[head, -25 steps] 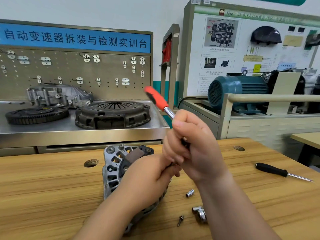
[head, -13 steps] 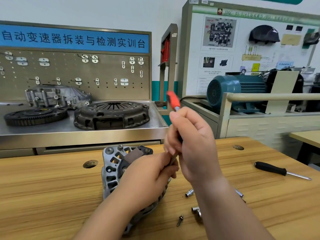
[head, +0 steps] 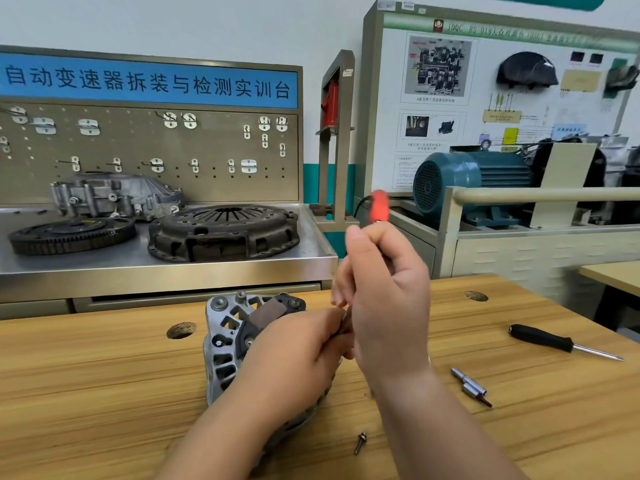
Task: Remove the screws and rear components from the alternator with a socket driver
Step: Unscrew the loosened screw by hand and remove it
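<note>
Centrally, the ribbed cast-metal alternator sits on the wooden table. Above it, the right grip curls round the socket driver, red handle up; the left grip pinches its lower end.

Count on wooden tabletop:
- alternator, 1
- loose screw, 1, at 6 o'clock
- metal socket bits, 2, at 4 o'clock
- black-handled screwdriver, 1, at 3 o'clock

Red-handled socket driver, 1.

Steel bench at 10 o'clock:
- flywheel, 1
- clutch cover, 1
- housing, 1

Blue motor, 1, at 1 o'clock.
</note>
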Action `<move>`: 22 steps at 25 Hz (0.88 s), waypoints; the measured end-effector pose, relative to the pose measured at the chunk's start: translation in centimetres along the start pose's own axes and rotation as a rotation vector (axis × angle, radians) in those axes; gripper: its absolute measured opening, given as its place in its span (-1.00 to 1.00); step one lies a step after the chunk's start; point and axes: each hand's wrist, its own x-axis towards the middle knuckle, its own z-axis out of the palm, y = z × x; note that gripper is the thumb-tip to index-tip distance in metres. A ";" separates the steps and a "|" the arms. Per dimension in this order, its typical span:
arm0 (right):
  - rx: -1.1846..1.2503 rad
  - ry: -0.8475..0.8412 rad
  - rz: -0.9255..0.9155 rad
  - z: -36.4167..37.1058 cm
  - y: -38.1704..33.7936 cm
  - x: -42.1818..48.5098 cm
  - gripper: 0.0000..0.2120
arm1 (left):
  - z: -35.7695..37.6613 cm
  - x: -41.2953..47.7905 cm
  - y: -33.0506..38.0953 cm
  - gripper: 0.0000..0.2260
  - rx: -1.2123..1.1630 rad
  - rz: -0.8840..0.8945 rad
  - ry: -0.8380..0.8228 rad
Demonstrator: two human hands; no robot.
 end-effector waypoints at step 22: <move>0.209 -0.356 0.140 -1.1 -0.7 1.0 -0.76 | -0.3 0.0 -0.1 -0.79 -0.063 -0.016 -0.031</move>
